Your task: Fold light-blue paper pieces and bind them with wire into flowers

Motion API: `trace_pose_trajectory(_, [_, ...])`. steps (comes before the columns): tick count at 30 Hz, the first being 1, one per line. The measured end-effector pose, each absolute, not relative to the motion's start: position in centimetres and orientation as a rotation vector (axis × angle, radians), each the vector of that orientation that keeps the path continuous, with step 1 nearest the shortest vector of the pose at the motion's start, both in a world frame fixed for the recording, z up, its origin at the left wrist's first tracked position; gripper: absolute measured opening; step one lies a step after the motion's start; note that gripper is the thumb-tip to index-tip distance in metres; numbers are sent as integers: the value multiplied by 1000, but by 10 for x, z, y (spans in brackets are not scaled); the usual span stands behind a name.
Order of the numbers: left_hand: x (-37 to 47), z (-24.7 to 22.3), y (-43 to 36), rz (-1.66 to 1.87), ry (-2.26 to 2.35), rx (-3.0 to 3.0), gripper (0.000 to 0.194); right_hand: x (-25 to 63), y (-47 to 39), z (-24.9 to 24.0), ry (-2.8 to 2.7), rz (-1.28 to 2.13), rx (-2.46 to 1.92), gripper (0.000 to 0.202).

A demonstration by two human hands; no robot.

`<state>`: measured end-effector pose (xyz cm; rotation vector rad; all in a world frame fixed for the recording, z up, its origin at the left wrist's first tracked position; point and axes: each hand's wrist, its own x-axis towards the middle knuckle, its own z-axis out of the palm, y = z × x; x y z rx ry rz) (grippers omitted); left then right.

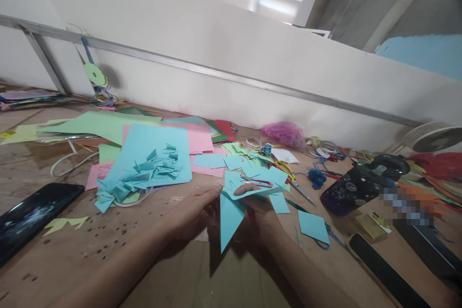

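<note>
Between my two hands is a folded sheet of light blue paper [231, 221], its pointed end hanging down toward me. My left hand [200, 209] pinches the paper's left edge. My right hand [260, 211] grips it from the right, the thumb lying on top and the other fingers hidden beneath. Just beyond the hands lie several cut blue paper pieces [209, 160] and a small pink-handled cutter [262, 183]. To the left, a pile of small folded blue paper shapes [147, 171] rests on a larger blue sheet [159, 137].
A black phone [39, 216] lies at the left. Yellow-handled scissors [303, 192], a dark bottle [355, 187] and a black strip-like object [382, 269] lie to the right. Green sheets [101, 127], a pink plastic bag [283, 134] and a fan [433, 137] are along the wall.
</note>
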<state>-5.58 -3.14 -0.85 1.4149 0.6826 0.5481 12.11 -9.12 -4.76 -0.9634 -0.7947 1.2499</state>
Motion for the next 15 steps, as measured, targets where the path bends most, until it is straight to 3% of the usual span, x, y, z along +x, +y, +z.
trace_pose_trajectory(15, [-56, -2, -32, 592, 737, 1544, 34, 118, -91, -47, -783, 1268, -922, 7])
